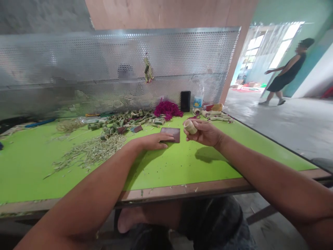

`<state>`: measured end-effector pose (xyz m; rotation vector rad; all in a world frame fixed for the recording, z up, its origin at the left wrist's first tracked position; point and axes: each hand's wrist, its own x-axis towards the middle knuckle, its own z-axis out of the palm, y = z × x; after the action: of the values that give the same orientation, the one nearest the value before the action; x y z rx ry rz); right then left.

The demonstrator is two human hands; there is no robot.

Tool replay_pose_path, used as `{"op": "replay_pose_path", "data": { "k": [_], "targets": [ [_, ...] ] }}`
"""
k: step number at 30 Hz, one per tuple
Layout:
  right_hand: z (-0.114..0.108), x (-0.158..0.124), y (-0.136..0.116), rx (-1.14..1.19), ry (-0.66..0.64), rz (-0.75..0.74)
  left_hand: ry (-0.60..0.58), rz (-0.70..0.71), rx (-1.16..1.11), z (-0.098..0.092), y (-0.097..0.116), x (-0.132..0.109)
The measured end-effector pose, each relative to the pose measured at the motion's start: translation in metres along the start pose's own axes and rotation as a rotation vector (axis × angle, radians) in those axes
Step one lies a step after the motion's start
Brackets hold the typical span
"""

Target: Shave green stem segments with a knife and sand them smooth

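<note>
My left hand [154, 141] lies flat on the green tabletop [166, 166], fingers stretched over a brownish-grey rectangular sheet [176, 133] that looks like sandpaper. To its right, my right hand [206, 132] is raised above the table, closed around a short, pale, hollow tube that looks like bamboo [190, 127]. The tube's round opening tilts up and to the left. A shadow of this hand falls on the table below.
Pale shavings [93, 151] and cut green bamboo pieces [111, 128] lie left. Magenta string [168, 109], a black phone [185, 101], a plastic bottle [198, 99] and strung tubes [217, 115] line the back near a perforated metal panel [182, 62]. A person [288, 71] walks at right.
</note>
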<state>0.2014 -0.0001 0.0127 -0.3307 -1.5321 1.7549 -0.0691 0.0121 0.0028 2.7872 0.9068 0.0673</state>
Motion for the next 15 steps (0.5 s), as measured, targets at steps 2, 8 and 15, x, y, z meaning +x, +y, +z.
{"op": "replay_pose_path", "data": {
  "k": [2, 8, 15],
  "targets": [
    [0.000, 0.001, 0.000, 0.012, -0.059, -0.002, -0.011, -0.027, -0.018, 0.004, -0.004, 0.002],
    [0.000, 0.001, 0.003, 0.040, -0.130, 0.001, 0.049, 0.047, -0.152, 0.002, 0.000, 0.004],
    [-0.002, 0.013, 0.013, -0.160, 0.052, 0.085, 0.227, -0.069, -0.009, 0.007, -0.010, 0.006]
  ]
}}
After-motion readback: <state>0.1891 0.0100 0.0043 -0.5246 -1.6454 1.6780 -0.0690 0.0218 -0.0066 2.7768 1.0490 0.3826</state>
